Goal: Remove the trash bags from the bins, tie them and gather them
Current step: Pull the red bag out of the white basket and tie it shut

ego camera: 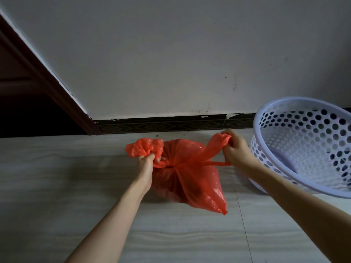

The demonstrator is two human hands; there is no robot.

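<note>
Pale wood-grain floor tiles (57,186) run up to a dark patterned skirting board (171,126) at the foot of a scuffed white wall (171,54), with a dark brown door frame (47,80) slanting down at the left.

Your two bare arms reach forward over the floor to an orange trash bag (191,179), which sits out of the bin and near the wall, its plastic gathered to a tight neck at the middle and its lower corner pointing toward you. Your left hand (147,168) is fisted around one bunched end of the bag's mouth, the crumpled plastic spilling out above your knuckles. Your right hand (234,150) pinches the other end, fingers curled round it, drawing that strip taut and away from the neck toward the right. The two ends cross at the neck; whether a knot has closed there cannot be told.

Just beside your right hand, at the right edge of the scene, a white perforated plastic bin (303,149) lies tilted with its mouth toward you and no bag inside it.
</note>
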